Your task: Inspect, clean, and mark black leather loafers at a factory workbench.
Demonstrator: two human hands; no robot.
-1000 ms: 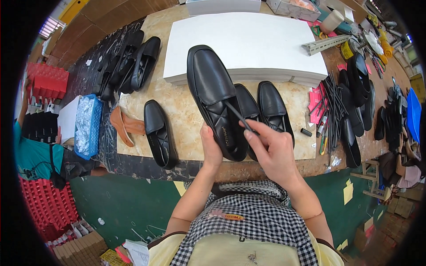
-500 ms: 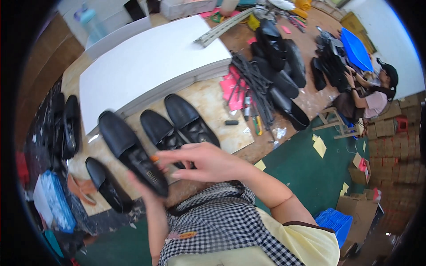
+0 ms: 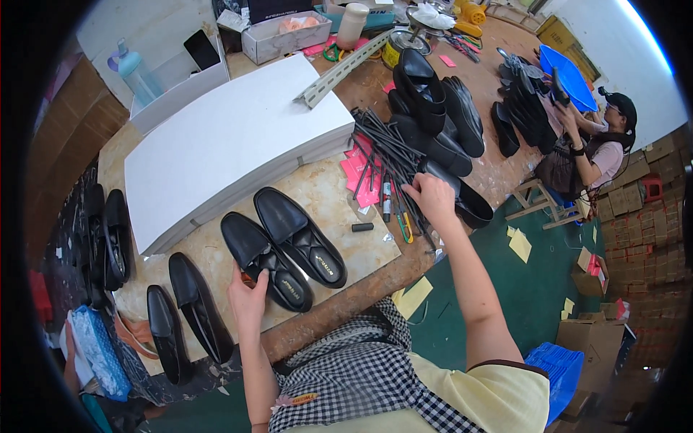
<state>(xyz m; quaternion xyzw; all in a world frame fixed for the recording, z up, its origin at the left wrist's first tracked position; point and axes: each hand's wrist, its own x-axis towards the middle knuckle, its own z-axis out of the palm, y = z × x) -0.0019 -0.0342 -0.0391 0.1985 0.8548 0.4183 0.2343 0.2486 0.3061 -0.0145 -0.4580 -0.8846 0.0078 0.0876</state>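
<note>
On the counter (image 3: 339,202), at about seven o'clock from the big white board stack (image 3: 231,137), the left hand (image 3: 247,297) rests with fingers spread against the heel end of a black loafer (image 3: 266,261), touching it but not closed around it. A second black loafer (image 3: 299,234) lies just beside it at two o'clock, the two parallel and toes pointing to eleven. The right hand (image 3: 432,198) reaches out to three o'clock, fingers curled down onto a bundle of thin dark rods (image 3: 382,148); whether it grips one I cannot tell.

The loafers look light and supple, with smooth, somewhat slippery uppers and a stiffer sole and heel. The heel counter or the sole edge seems the safest hold, since pressing the soft vamp could crease it.

Pink packets (image 3: 359,172) lie under the rods, flat and rectangular. At twelve o'clock stands an open white carton (image 3: 285,36) with a grey side, and at ten o'clock a pale blue bottle (image 3: 135,74). A blue woven bag (image 3: 97,350) sits at eight o'clock below two more black shoes (image 3: 184,314). Brown cardboard boxes (image 3: 588,335) and yellow paper scraps (image 3: 521,244) lie on the green floor at four o'clock, near a blue crate (image 3: 563,372). Another person (image 3: 585,148) sits at two o'clock.
</note>
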